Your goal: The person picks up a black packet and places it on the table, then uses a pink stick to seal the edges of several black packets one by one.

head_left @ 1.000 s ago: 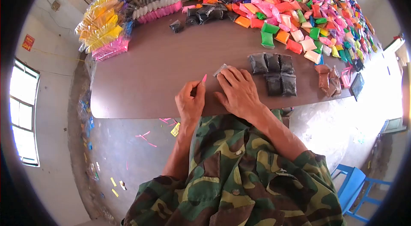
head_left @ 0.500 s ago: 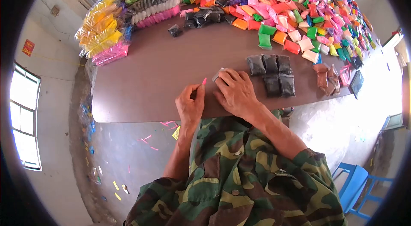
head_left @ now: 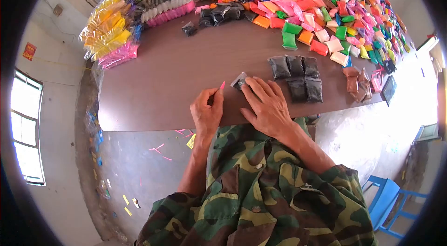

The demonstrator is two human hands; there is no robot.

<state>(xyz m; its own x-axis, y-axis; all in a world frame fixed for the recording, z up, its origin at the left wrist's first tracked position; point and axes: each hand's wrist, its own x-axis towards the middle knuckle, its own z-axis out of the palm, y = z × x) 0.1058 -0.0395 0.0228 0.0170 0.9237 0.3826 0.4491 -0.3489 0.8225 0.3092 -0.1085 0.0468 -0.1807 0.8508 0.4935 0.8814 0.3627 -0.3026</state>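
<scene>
Between thumb and index finger, my left hand [head_left: 207, 108] pinches a small pink strip [head_left: 222, 85] above the table. My right hand [head_left: 266, 106] rests with its fingers spread on the table, fingertips on a small clear packet with dark contents [head_left: 239, 81], partly hidden under them. To the right of that hand lie several black packets [head_left: 295, 67] set side by side in two rows. A loose black packet [head_left: 189, 28] is farther back, near a heap of black packets [head_left: 222, 13].
The brown table [head_left: 163, 78] holds a large pile of colourful packets [head_left: 321, 8] at the back right, bagged rows of packets [head_left: 109, 32] at the back left, and brown packets [head_left: 357, 85] at the right. A blue stool [head_left: 384, 204] stands on the floor at lower right.
My right hand has shifted slightly right and its fingers have straightened, showing more of the packet under the fingertips. The left hand still has the pink strip.
</scene>
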